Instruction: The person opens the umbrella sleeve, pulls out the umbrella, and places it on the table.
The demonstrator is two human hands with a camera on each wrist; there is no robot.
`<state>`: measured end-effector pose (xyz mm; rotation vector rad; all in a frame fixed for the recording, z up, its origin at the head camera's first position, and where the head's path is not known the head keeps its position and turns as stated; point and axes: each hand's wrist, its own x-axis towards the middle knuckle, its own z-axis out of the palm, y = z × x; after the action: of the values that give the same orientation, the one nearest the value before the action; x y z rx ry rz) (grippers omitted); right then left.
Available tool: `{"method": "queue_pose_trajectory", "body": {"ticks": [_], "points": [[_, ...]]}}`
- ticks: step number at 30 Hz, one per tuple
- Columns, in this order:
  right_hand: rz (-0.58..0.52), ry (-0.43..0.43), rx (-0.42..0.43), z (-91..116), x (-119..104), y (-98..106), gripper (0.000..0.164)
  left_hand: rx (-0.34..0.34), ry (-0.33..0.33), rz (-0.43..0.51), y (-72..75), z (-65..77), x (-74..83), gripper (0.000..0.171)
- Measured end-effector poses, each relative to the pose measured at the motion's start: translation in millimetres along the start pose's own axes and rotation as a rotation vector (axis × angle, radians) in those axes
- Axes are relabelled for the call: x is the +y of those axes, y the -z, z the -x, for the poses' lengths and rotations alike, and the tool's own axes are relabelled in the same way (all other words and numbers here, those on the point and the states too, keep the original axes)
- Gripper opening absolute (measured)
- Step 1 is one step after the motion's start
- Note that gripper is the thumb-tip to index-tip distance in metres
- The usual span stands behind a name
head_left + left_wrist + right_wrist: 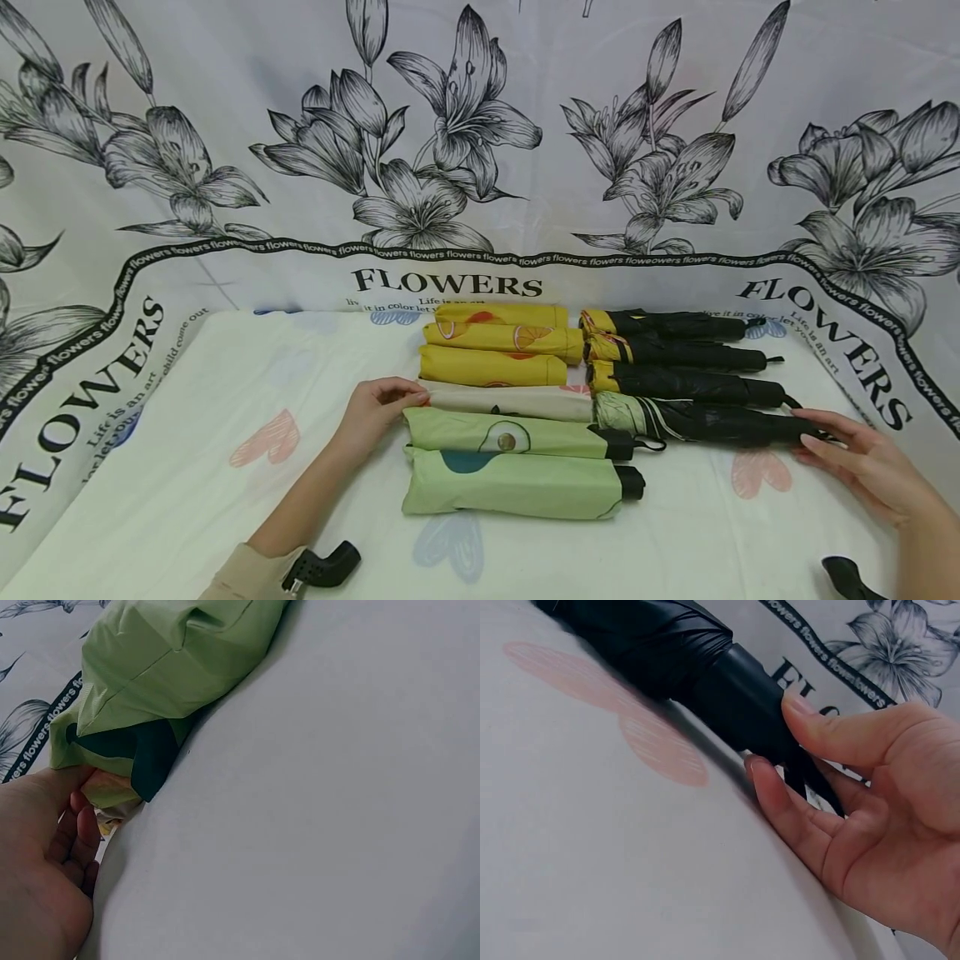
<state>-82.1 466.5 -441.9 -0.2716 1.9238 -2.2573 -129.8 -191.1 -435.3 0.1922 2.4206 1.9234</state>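
On the white cloth, my left hand (378, 408) pinches the left end of a cream umbrella sleeve (525, 402) that has pink patches. In the left wrist view the thumb and curled fingers are partly hidden at the end of a green bundle (165, 667). At the right, my right hand (862, 467) holds the black handle end of a folded black umbrella with pale green at its other end (705, 421). The right wrist view shows thumb and fingers on either side of that black handle (757, 697), its strap hanging by the palm. The sleeve and this umbrella lie end to end.
Nearer me lie two green sleeved umbrellas with black handles, one with an avocado print (465, 433) and a larger one (517, 487). Behind are three yellow fruit-print sleeves (487, 367) and three black-and-yellow folded umbrellas (690, 383). A flower-print curtain (465, 208) hangs at the back.
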Motion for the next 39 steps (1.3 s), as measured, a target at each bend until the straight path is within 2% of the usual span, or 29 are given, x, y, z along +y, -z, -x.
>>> {"method": "queue_pose_trajectory", "body": {"ticks": [5,9,16,19,24,28,34,39], "points": [[0.087,-0.024,0.037,1,1,-3,0.052,-0.008,0.02,0.03,-0.3,0.3,0.7,0.02],[0.1,-0.029,0.038,1,-4,-6,0.053,-0.009,0.025,0.06,0.8,0.7,1.6,0.022],[0.202,-0.017,0.145,4,-25,-20,0.053,-0.052,0.018,0.107,4.0,2.2,4.1,0.027],[0.263,0.012,0.141,1,-35,-31,0.054,-0.047,0.042,0.11,5.6,5.7,6.1,0.029],[0.313,0.037,0.108,-10,-43,-59,0.05,-0.03,0.056,0.042,11.0,17.5,13.5,0.031],[0.29,0.059,0.068,-17,-42,-88,0.044,-0.01,0.046,-0.019,13.2,28.8,19.5,0.032],[0.318,0.087,0.023,-22,-33,-132,0.043,-0.037,-0.011,-0.064,10.5,42.9,20.0,0.035],[0.358,0.087,0.021,-26,-26,-168,0.036,-0.067,-0.095,-0.036,4.9,44.3,13.5,0.034]]}}
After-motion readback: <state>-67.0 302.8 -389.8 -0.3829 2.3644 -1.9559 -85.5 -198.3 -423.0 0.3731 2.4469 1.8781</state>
